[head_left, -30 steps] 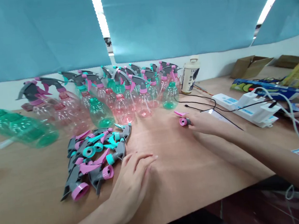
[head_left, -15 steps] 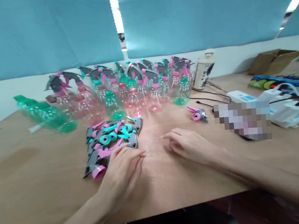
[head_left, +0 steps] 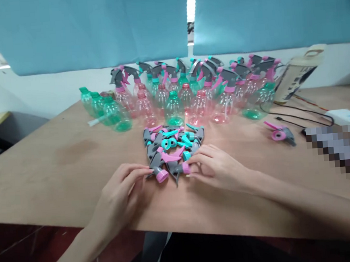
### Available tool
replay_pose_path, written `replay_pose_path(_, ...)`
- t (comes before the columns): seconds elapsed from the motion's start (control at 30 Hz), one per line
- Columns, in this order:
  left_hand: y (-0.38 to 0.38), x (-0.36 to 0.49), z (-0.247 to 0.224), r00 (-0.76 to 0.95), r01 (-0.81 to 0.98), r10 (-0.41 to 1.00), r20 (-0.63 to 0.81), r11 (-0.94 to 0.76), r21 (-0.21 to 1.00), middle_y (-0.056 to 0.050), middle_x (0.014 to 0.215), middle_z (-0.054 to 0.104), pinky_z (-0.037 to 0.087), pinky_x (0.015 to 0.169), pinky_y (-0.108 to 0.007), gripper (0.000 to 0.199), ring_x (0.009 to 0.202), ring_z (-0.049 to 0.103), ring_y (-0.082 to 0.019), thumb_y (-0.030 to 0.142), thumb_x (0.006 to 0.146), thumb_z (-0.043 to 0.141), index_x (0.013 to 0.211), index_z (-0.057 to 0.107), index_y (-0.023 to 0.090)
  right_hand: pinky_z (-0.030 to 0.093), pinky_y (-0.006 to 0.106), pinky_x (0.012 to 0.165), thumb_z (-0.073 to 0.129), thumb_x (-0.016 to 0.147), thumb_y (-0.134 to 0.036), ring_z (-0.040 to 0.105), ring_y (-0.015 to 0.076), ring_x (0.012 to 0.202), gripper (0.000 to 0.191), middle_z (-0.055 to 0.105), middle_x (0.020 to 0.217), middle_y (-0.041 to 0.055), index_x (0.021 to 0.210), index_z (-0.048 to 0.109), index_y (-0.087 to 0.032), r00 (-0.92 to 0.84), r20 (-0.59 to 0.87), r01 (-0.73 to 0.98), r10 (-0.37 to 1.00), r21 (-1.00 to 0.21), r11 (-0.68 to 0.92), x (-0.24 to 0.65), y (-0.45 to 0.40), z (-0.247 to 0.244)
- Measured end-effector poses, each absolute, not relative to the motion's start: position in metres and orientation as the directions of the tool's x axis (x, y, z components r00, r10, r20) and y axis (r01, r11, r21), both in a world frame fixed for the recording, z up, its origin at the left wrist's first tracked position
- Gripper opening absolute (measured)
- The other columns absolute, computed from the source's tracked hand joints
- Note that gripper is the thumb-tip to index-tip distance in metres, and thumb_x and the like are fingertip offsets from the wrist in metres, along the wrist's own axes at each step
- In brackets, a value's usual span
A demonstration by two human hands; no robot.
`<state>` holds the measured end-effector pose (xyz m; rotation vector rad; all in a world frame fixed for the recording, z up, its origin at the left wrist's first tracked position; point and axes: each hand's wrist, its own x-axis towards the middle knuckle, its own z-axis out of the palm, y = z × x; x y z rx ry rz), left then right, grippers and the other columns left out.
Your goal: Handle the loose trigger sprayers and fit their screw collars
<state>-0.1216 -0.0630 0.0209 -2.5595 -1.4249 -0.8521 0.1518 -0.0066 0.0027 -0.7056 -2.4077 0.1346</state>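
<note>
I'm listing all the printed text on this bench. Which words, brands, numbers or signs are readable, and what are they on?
Nothing here reads clearly enough to quote.
Beige bottle: large dark lettering, too blurred and slanted to read surely.
White power strip: pale blue markings, no legible words.
Pixelated item: any text is masked.
Loose spray heads and clear bottles: no lettering that I can make out.

Bare hands and forearms of a person, with dark clothing below.
The left hand and right hand have slender fingers and short nails; beneath and between them, black cloth covers the lap, its details too dark to tell.
</note>
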Motion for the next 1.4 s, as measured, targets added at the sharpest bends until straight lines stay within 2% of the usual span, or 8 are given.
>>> replay_pose_path(0.17,-0.060,-0.119,0.021,0.596,0.750,0.705,0.385,-0.660,0.046,-0.010,0.113,0.055,0.049,0.082,-0.036,0.033,0.100,0.053,-0.022,0.011,0.091,0.038,0.114,0.058,0.022,0.043,0.043,0.089,0.064,0.078,-0.049,0.054,0.0252,0.102,0.055,0.060,0.109,0.0123,0.118,0.049,-0.015,-0.648,0.606,0.450,0.461,-0.184,0.874,0.135,-0.006,-0.008)
replay_pose_path(0.4,-0.043,-0.102,0.017,0.673,0.716,0.668,0.319,-0.697,-0.051,-0.012,0.119,0.052,0.044,0.088,-0.042,0.025,0.106,0.048,-0.025,0.017,0.093,0.044,0.115,0.055,0.016,0.044,0.044,0.087,0.066,0.076,-0.048,0.054,0.0260,0.102,0.055,0.059,0.106,0.0114,0.117,0.045,-0.017,-0.566,0.686,0.460,0.457,-0.198,0.866,0.129,-0.006,-0.017)
replay_pose_path(0.5,-0.042,-0.102,0.015,0.633,0.724,0.672,0.385,-0.690,0.013,-0.010,0.115,0.055,0.043,0.087,-0.040,0.021,0.105,0.049,-0.024,0.016,0.092,0.046,0.113,0.053,0.016,0.046,0.043,0.086,0.067,0.076,-0.043,0.055,0.0253,0.099,0.052,0.059,0.102,0.0111,0.115,0.045,-0.017,-0.540,0.712,0.450,0.449,-0.207,0.869,0.136,-0.008,-0.015)
replay_pose_path(0.73,-0.052,-0.081,0.032,0.360,0.660,0.681,0.638,-0.669,0.342,-0.004,0.098,0.061,0.045,0.080,-0.033,0.026,0.092,0.055,-0.019,0.019,0.083,0.061,0.107,0.050,0.019,0.048,0.039,0.081,0.066,0.079,-0.032,0.058,0.0232,0.093,0.037,0.061,0.098,0.0093,0.109,0.048,-0.019,-0.363,0.736,0.481,0.571,-0.378,0.791,0.164,-0.003,-0.011)
replay_pose_path(0.83,-0.052,-0.055,0.040,0.341,0.600,0.688,0.641,-0.684,0.415,-0.001,0.089,0.062,0.045,0.075,-0.029,0.026,0.084,0.056,-0.016,0.017,0.078,0.067,0.100,0.053,0.019,0.050,0.037,0.076,0.062,0.082,-0.030,0.061,0.0214,0.087,0.026,0.062,0.091,0.0064,0.103,0.050,-0.020,-0.268,0.722,0.548,0.638,-0.430,0.717,0.176,0.000,-0.005)
replay_pose_path(0.93,-0.046,-0.024,0.038,0.383,0.532,0.723,0.575,-0.681,0.503,-0.002,0.089,0.062,0.046,0.070,-0.027,0.029,0.080,0.055,-0.016,0.018,0.079,0.067,0.105,0.054,0.019,0.051,0.033,0.069,0.059,0.085,-0.030,0.062,0.0197,0.080,0.014,0.062,0.085,0.0046,0.094,0.053,-0.021,-0.201,0.717,0.603,0.668,-0.447,0.661,0.189,0.001,0.002)
replay_pose_path(1.13,-0.026,0.033,0.010,0.567,0.442,0.668,0.482,-0.741,0.506,-0.002,0.096,0.063,0.047,0.081,-0.032,0.020,0.092,0.056,-0.018,0.018,0.082,0.064,0.101,0.058,0.019,0.051,0.032,0.070,0.054,0.088,-0.029,0.062,0.0193,0.083,0.008,0.064,0.086,0.0050,0.090,0.055,-0.021,-0.112,0.685,0.633,0.720,-0.509,0.583,0.223,0.006,-0.005)
replay_pose_path(1.4,-0.016,0.051,-0.013,0.530,0.634,0.781,0.329,-0.623,0.457,-0.001,0.100,0.060,0.049,0.063,-0.029,0.024,0.082,0.061,-0.018,0.015,0.079,0.062,0.102,0.056,0.022,0.048,0.027,0.068,0.053,0.088,-0.028,0.061,0.0152,0.076,0.012,0.065,0.082,0.0019,0.083,0.059,-0.019,-0.116,0.539,0.528,0.834,-0.678,0.512,0.234,0.001,-0.008)
